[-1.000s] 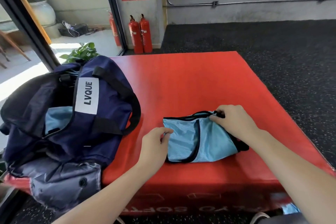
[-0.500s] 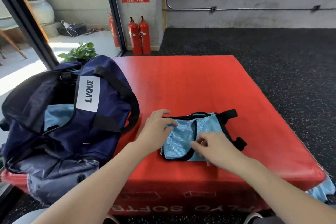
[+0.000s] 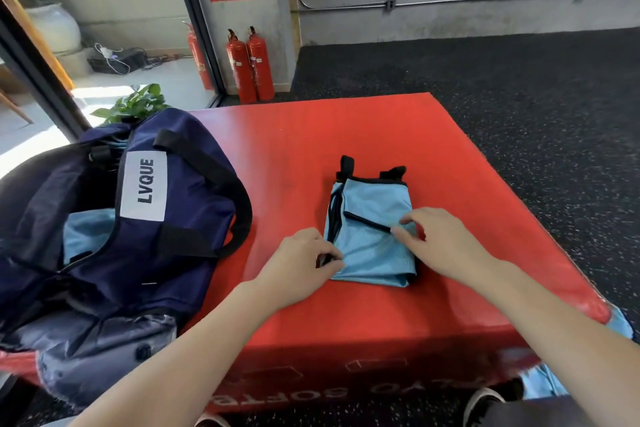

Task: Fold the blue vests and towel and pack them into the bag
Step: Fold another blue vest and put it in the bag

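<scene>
In the head view we see the folded blue vest turned since half a second ago: its black straps, which pointed right, now point away from us, and the bundle lies narrower and taller on the red tabletop. The right hand, which lay over the near edge, now sits at the vest's right side. The left hand has slid from the top left corner to the lower left one.

The left hand's thumb and fingers are pinched on the black trim at that corner. The right hand's thumb and forefinger are curled at the end of a black edge band, but we cannot tell whether they nip it or only touch it. Both forearms reach in from the near edge.

The navy bag stands open at the left of the tabletop, with blue fabric partly hidden inside it. More blue cloth hangs half cut off below the right corner
</scene>
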### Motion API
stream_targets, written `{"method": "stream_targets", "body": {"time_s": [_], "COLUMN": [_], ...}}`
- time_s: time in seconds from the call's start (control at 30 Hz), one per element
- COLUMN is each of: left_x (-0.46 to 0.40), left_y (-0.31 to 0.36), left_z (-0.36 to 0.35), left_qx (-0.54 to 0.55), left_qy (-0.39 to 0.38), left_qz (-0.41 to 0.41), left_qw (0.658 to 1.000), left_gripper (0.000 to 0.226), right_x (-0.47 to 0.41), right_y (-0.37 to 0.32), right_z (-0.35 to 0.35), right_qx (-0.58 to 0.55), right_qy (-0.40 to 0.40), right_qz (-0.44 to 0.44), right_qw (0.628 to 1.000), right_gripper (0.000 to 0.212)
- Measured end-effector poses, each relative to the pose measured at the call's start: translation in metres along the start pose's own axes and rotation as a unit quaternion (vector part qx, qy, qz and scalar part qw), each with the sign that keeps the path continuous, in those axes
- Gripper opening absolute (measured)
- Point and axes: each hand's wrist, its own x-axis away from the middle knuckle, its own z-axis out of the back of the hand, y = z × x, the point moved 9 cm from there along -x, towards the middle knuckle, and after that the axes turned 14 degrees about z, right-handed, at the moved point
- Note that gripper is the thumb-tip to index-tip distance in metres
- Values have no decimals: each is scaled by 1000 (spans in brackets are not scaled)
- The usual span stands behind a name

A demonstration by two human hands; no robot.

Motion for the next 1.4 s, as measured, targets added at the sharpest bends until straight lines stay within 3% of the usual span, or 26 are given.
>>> {"method": "stream_targets", "body": {"time_s": [0.1,0.23,0.4,0.5,0.6,0.8,0.93,1.0,1.27,1.4], "left_x": [1,4,5,6,6,8,10,11,20,20], "left_y": [6,13,10,10,9,15,16,19,28,28], "left_z": [2,-5,-7,-7,-8,0,3,7,25,27], "left_qx": [-2,-22,-29,-34,-49,-19,13,20,107,204], "left_qy": [17,-26,-44,-47,-52,6,32,53,93,88], "left_qz": [-36,-85,-85,-80,-70,-56,-40,-50,-6,32], "left_qw": [999,996,995,995,995,998,999,997,990,974], "left_gripper": [13,17,15,25,40,17,11,10,19,13], "right_x": [7,18,18,18,16,14,22,25,29,30], "right_y": [-34,-63,-67,-69,-68,-61,-59,-52,-26,-20], "right_z": [-8,-30,-31,-34,-31,-19,-15,-16,18,23], "right_qx": [-58,-83,-73,-66,-83,-125,-18,17,-199,-279], "right_qy": [-16,-65,-19,-18,-23,12,-20,-65,-25,-17], "right_qz": [75,152,166,170,149,113,113,93,-5,-26], "right_qw": [995,983,983,983,985,986,993,993,980,960], "right_gripper": [43,38,20,28,24,8,37,36,8,11]}}
